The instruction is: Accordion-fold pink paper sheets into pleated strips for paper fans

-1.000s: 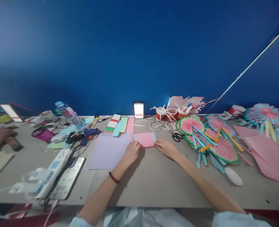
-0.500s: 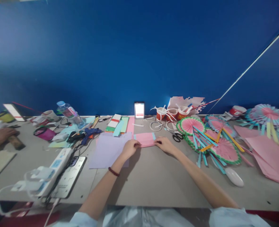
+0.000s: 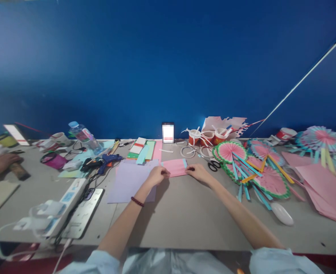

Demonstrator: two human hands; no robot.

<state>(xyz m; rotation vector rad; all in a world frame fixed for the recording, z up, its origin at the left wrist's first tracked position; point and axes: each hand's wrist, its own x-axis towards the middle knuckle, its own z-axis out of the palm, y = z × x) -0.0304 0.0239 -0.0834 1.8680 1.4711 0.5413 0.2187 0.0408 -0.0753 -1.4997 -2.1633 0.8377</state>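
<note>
A small pink paper [image 3: 175, 167] with light-blue strips at its ends lies on the grey table between my hands. My left hand [image 3: 157, 176], with a dark bead bracelet on the wrist, pinches its lower left edge. Closed on the lower right corner is my right hand [image 3: 196, 172]. The fingertips partly cover both ends of the paper. A purple sheet [image 3: 128, 182] lies just left of my left hand, partly under that wrist. Black-handled scissors [image 3: 214, 165] rest to the right, beyond my right hand.
Pink and green paper fans [image 3: 270, 179] and a white computer mouse [image 3: 282, 214] lie right. At left are a power strip [image 3: 68, 201], a phone [image 3: 84, 215], a blue glue gun [image 3: 106, 161] and a bottle [image 3: 85, 137]. Another person's hand [image 3: 2, 165] is at far left.
My left hand has shifted slightly right along the paper's lower edge, covering more of its left end. The right hand stays nearly in place.
</note>
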